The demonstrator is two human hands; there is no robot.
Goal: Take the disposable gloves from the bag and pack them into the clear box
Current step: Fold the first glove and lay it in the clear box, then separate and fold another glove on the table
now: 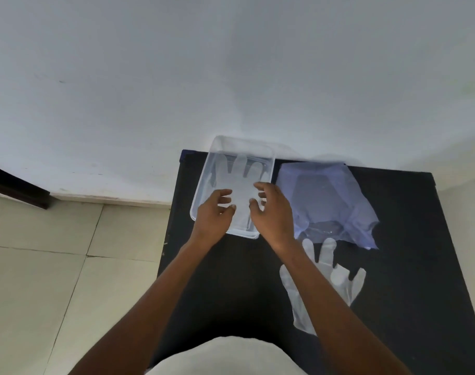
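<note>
A clear plastic box (214, 147) stands at the back left of the black table (231, 280). A translucent disposable glove (240, 182) lies flat inside it, fingers pointing away from me. Over the box's near half, my left hand (214, 215) and my right hand (272, 212) hover with fingers spread and curled, fingertips at or just above the glove's cuff end; whether they touch it I cannot tell. A second glove (336, 277) rests flat on the table to the right, partly under my right forearm. Behind it lies the pale blue bag (325, 196).
The table backs onto a white wall (231, 63). Beige floor tiles (55, 266) lie left of the table's edge. A dark strip (14, 189) runs along the wall base at far left.
</note>
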